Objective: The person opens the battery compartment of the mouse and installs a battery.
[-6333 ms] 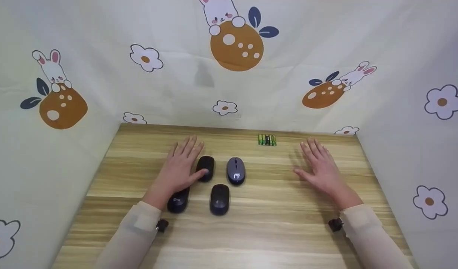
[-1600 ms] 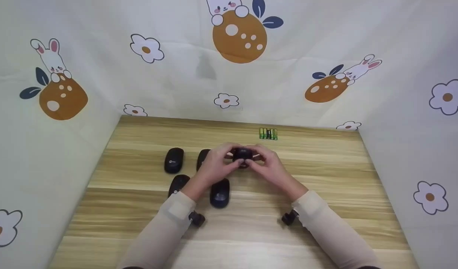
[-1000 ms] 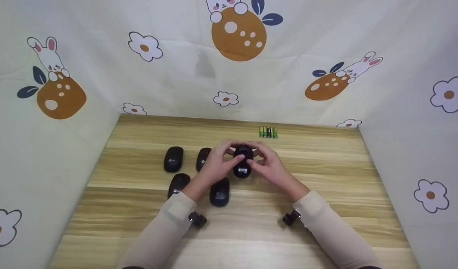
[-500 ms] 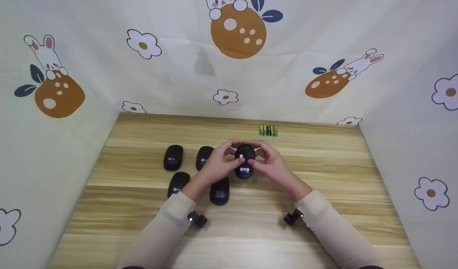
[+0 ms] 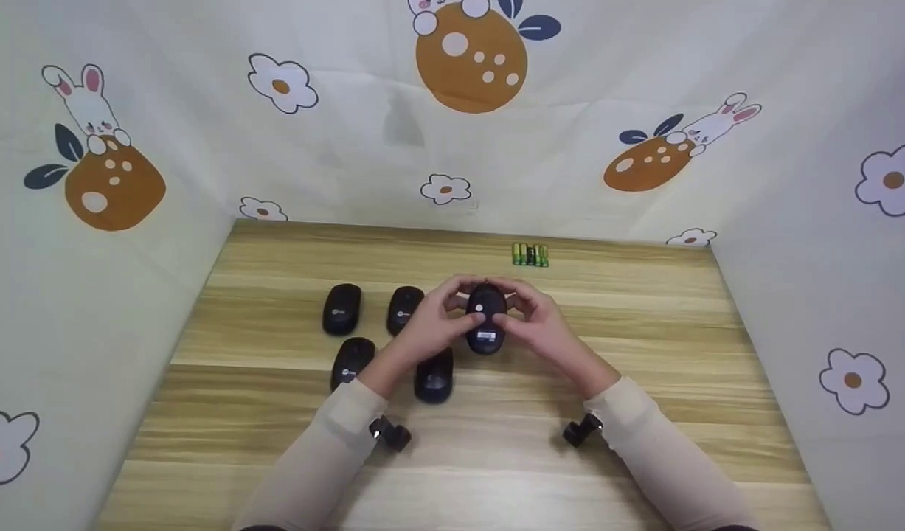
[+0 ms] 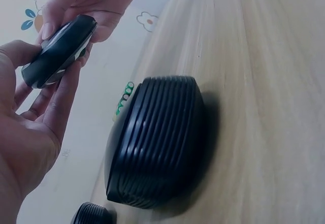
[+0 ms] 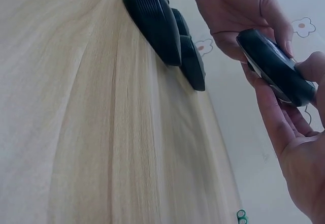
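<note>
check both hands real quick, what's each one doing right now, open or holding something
Left hand: closed, holding one side of the dark mouse.
Right hand: closed, holding the other side of that same mouse.

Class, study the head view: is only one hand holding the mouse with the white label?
No, the left hand and the right hand both grip the mouse, one on each side.

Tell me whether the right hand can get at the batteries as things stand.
Probably yes, once freed: the right hand and left hand both hold a mouse, but nothing visible blocks the way to the batteries lying just beyond.
</note>
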Demonstrator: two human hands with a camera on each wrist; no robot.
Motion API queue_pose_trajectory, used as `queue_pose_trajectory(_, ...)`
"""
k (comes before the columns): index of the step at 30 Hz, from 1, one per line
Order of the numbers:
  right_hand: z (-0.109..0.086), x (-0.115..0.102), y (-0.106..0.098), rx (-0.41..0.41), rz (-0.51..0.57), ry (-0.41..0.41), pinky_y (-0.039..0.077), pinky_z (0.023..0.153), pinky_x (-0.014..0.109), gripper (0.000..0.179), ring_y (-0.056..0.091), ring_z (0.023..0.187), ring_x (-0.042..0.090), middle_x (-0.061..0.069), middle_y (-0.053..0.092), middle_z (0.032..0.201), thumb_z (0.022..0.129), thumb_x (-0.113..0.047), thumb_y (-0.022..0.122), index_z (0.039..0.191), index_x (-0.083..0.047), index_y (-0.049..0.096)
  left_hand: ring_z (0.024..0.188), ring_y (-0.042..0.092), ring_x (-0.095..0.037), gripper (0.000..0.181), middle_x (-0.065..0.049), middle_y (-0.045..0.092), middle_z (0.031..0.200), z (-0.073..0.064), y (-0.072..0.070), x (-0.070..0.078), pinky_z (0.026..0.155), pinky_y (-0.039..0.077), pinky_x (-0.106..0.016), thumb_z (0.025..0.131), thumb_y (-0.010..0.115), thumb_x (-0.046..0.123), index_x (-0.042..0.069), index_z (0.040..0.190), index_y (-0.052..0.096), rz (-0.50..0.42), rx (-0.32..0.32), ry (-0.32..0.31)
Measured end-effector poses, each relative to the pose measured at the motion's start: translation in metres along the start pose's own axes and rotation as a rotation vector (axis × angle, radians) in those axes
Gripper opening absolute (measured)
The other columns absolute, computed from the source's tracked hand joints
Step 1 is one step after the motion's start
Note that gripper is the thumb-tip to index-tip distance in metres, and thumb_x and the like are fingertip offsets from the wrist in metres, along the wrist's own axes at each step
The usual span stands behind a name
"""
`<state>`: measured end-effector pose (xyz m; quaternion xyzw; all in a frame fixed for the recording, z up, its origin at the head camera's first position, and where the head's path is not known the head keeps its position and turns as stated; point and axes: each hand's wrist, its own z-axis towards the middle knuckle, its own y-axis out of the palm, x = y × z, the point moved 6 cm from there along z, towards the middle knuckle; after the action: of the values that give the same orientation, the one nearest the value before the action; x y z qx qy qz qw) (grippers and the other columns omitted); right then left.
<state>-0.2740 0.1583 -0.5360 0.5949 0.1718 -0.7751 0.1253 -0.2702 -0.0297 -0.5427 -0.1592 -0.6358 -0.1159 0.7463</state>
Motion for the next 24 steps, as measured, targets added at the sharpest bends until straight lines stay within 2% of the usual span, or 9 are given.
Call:
queue_pose_trajectory(12, -0.0041, -0.0045, -0.0024, -0.044, -0.036, 0.037, 0.056, 0.106, 0.040, 0.053, 0.069, 0.117, 0.029, 0.016, 0.065, 0.142, 0.098, -0.001, 0.082, 0.148, -0.003, 0.065, 0.117, 0.071, -0.034, 0.055, -0.015, 0.061, 0.140, -0.0015, 0.0047, -0.0018, 0.088, 0.065, -0.035, 0.098, 0.082, 0.004, 0.006, 0.149, 0.062, -0.045, -0.031, -0.005)
queue_pose_trajectory(18, -0.0055, -0.0040, -0.0037, -0.026, -0.019, 0.060, 0.058, 0.101, 0.041, 0.052, 0.070, 0.109, 0.029, 0.017, 0.065, 0.139, 0.098, 0.001, 0.081, 0.148, -0.001, 0.066, 0.113, 0.071, -0.031, 0.054, -0.014, 0.062, 0.139, -0.0019, 0.0052, 0.0011, 0.087, 0.064, -0.033, 0.097, 0.083, 0.004, 0.006, 0.148, 0.064, -0.041, -0.024, -0.001)
queue_pose_trajectory(24, -0.0066, -0.0052, -0.0043, 0.013, 0.039, 0.089, 0.063, 0.096, 0.034, 0.047, 0.071, 0.115, 0.027, 0.016, 0.066, 0.135, 0.099, 0.004, 0.077, 0.145, 0.004, 0.065, 0.109, 0.072, -0.028, 0.054, -0.012, 0.063, 0.135, -0.0022, 0.0051, 0.0019, 0.083, 0.065, -0.034, 0.095, 0.085, 0.006, 0.009, 0.146, 0.067, -0.044, -0.015, -0.027)
